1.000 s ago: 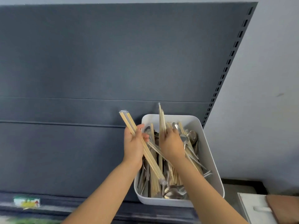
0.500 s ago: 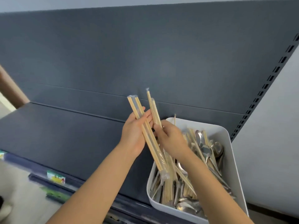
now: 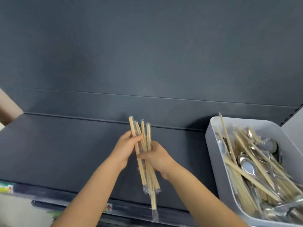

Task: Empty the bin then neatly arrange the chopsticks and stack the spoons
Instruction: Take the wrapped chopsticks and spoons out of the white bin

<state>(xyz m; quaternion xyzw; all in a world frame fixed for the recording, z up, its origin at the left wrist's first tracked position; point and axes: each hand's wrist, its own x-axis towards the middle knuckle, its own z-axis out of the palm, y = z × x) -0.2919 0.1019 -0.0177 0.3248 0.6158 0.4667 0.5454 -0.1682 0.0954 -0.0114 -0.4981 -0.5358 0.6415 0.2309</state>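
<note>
Nearest the camera, the shelf's front edge carries a small label with a red arrow (image 3: 108, 207) and, far to the left, a blurred green and yellow label (image 3: 6, 188) whose print cannot be read. Two bare forearms reach up from the lower edge and meet above the dark shelf (image 3: 65, 153).

The left hand (image 3: 124, 149) and the right hand (image 3: 158, 158) are together, both gripping one bundle of wrapped chopsticks (image 3: 147, 177). The left hand's fingers curl round the upper part of the bundle, with the thumb across the front. The right hand's thumb and fingers clamp the middle, just below and beside the left. The sticks stand nearly upright and fan slightly. Their tops rise above the hands, and their clear wrapper ends hang below, towards the shelf's front edge. The bundle is held over the shelf, well apart from the bin.

The white bin (image 3: 213, 154) sits on the shelf to the right, partly cut off by the frame. It holds a tangled heap of loose chopsticks (image 3: 255, 179) and metal spoons (image 3: 247, 166), crossing one another at many angles. One thin stick (image 3: 225, 133) pokes up above the bin's far rim.

Behind everything rises the dark back panel (image 3: 147, 54).
</note>
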